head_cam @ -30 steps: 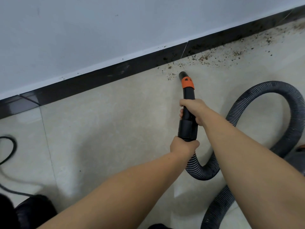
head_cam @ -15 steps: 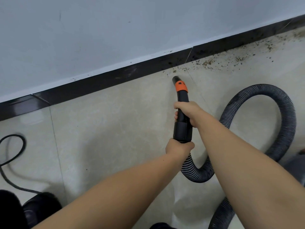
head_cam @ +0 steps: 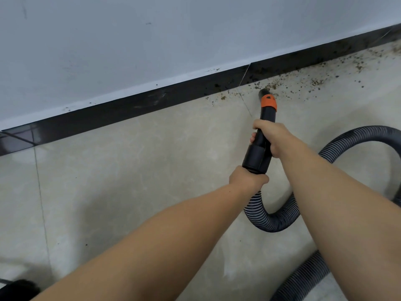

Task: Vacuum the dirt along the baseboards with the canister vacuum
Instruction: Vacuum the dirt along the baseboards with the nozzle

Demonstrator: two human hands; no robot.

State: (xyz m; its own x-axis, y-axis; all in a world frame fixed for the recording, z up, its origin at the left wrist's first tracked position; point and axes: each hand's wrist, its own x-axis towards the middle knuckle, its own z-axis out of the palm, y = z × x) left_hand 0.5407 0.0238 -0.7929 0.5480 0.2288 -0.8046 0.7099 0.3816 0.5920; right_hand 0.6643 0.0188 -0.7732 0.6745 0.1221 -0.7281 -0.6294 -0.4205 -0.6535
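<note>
While you are gripping the nozzle (head_cam: 263, 124) with your right hand (head_cam: 270, 137) and left hand (head_cam: 247, 180), its tip is sitting in dirt (head_cam: 272, 85) beside the baseboard (head_cam: 130, 109); the looping hose (head_cam: 271, 220) is risking tugging it aside.
</note>
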